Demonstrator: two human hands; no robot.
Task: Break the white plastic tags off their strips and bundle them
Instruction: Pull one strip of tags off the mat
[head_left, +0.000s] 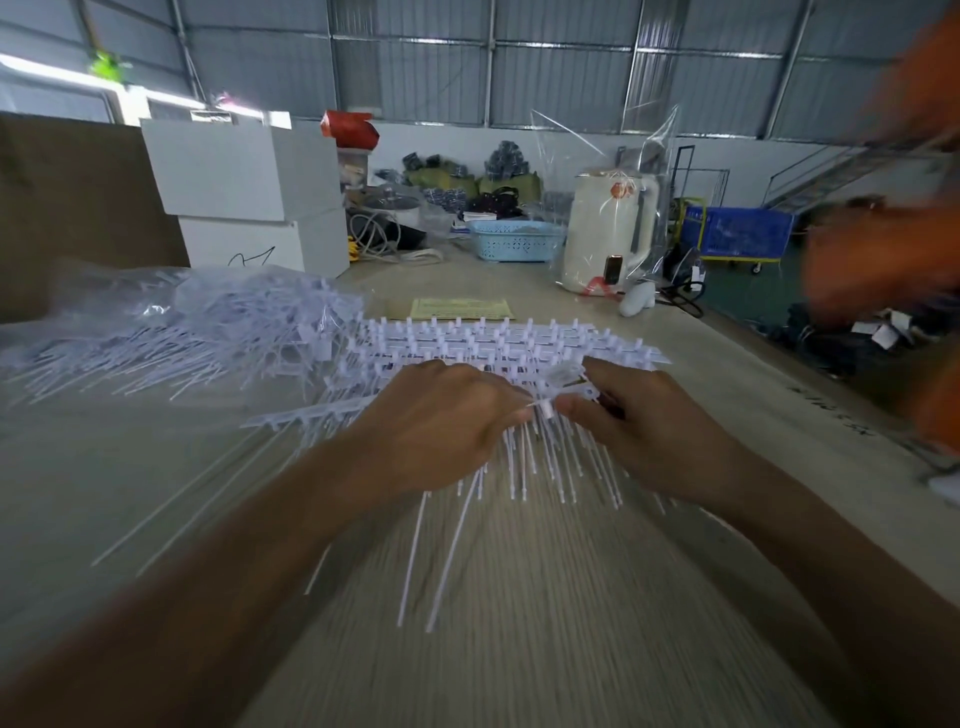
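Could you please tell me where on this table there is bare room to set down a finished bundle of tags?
Bare table lies nearest you, between your forearms. Another bare patch lies between the yellow paper and the blue basket. It is crowded on the left under the loose tag pile and around the tag strips ahead of both hands.

- Bare table (519, 597) in the lower middle of the frame gives open room between the forearms.
- Tag strips (498, 343) crowd the centre, just beyond the hands.
- Heap of loose tags (171, 332) blocks the middle left.
- White boxes (244, 192), blue basket (511, 240) and bagged kettle (608, 234) close off the far edge.
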